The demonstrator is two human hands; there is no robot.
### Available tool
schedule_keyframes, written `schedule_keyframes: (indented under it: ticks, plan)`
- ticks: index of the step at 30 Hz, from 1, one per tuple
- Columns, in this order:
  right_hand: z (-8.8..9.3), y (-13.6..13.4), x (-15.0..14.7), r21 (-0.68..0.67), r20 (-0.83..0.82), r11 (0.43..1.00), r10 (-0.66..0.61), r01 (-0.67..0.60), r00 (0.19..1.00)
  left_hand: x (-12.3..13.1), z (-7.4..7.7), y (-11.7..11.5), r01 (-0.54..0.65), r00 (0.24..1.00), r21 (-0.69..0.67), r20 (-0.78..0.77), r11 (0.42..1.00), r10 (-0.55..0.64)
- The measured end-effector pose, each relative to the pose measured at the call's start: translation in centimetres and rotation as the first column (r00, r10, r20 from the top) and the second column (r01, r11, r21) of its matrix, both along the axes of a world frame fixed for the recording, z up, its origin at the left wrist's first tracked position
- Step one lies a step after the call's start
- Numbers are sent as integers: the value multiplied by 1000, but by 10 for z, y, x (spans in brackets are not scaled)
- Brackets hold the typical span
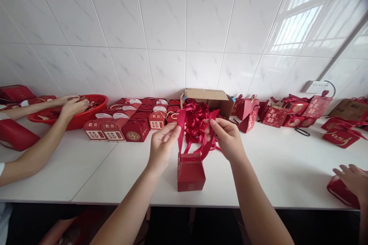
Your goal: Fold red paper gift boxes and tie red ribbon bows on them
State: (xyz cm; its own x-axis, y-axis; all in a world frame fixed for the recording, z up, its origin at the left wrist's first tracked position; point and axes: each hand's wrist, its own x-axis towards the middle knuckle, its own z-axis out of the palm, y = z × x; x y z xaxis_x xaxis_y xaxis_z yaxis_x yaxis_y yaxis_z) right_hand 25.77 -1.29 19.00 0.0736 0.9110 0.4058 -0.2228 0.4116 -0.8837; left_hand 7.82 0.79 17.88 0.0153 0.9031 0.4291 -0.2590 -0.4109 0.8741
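Observation:
A small red gift box (191,176) stands upright on the white table, near its front edge. Red ribbon (181,138) rises from both sides of the box top. My left hand (164,143) pinches one end of it between thumb and fingers, up and to the left of the box. On the other side my right hand (225,136) pinches the opposite end, so the two ends spread apart in a V. Just behind lies a heap of loose red ribbons (197,118), spilling out of an open cardboard box (207,93).
Rows of red gift boxes (136,126) stand left of the ribbons. Further left, a co-worker's hands (73,105) reach into a red basin (99,109). Ribboned boxes (274,115) line the wall at right. Another person's hand (352,178) touches a red box at the right edge.

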Motion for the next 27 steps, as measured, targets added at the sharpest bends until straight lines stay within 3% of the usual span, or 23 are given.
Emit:
schedule_keyframes:
  ticks: [3, 6, 11, 14, 18, 21, 24, 27]
  plan:
    - [1, 3, -6, -53, 26, 998, 38, -36, 999, 1, 0, -1, 28, 1000, -23, -1, 999, -28]
    - [1, 3, -12, -88, 113, 993, 93, -83, 989, 2, 6, -5, 66, 992, 0, -111, 998, -66]
    - [-3, -1, -15, -13, 138, 968, 251, -252, 958, 4, 15, -10, 77, 963, 6, -258, 997, -73]
    - [-6, -1, -14, 31, 126, 965, 254, -260, 959, 2, 15, -8, 113, 953, -3, -282, 994, -109]
    - [-9, 2, -9, 113, 215, 965, 210, -238, 954, -3, 13, -4, 254, 943, -73, -205, 964, -264]
    - [-12, 5, -2, 275, 434, 939, 69, -206, 898, -7, 13, -1, 316, 932, -152, -134, 936, -337]
    - [-15, 8, 3, 512, 616, 840, -215, -178, 758, -8, 12, 2, 298, 937, -236, -111, 925, -331]
    - [-16, 8, 6, 639, 658, 754, -435, -152, 614, -8, 11, 6, 338, 929, -303, -48, 891, -368]
